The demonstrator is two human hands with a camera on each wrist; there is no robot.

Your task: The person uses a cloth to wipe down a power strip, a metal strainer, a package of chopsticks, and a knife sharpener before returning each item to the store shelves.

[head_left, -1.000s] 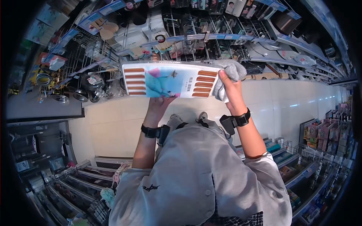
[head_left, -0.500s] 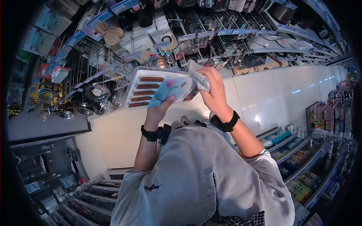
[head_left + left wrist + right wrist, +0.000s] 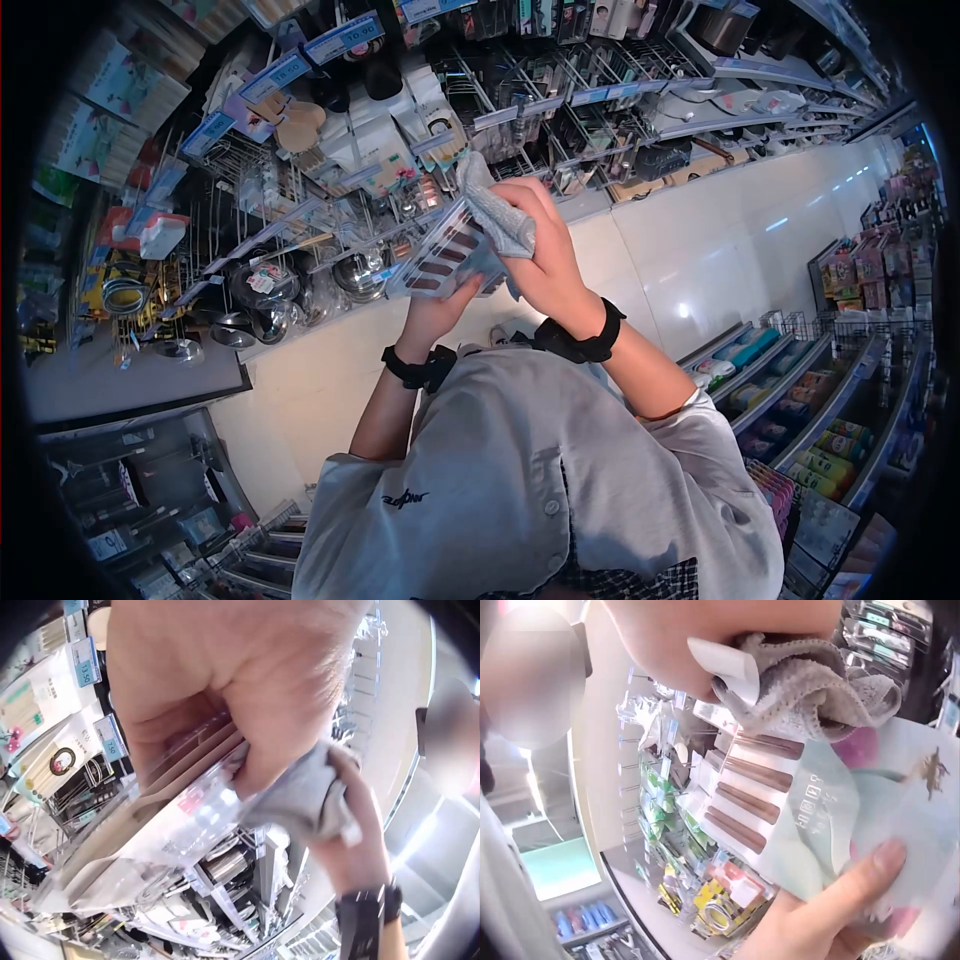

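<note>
My left hand (image 3: pixel 437 312) grips a flat white package (image 3: pixel 445 262) by its lower edge. It has a pale blue picture and a row of brown strips showing through slots; what is inside I cannot tell. In the right wrist view the left thumb (image 3: pixel 874 874) lies across the printed face. A grey cloth (image 3: pixel 500 218) is bunched in my right hand (image 3: pixel 548 255), its fingers curled over it. The cloth overlaps the package's upper end, and a white tag (image 3: pixel 724 667) sticks out of it. In the left wrist view the package (image 3: pixel 176 836) is seen from its edge, tilted.
Shelving with price labels (image 3: pixel 345 38) and hanging goods curves ahead. Metal ladles and strainers (image 3: pixel 265 290) hang at the left, near the package. A pale tiled floor (image 3: pixel 690 235) runs between shelf units, and a low rack of bottles (image 3: pixel 825 460) stands at the lower right.
The package has swung from broad and level to steeply tilted and edge-on. My right hand with the cloth has moved left, from its right end to over its upper edge.
</note>
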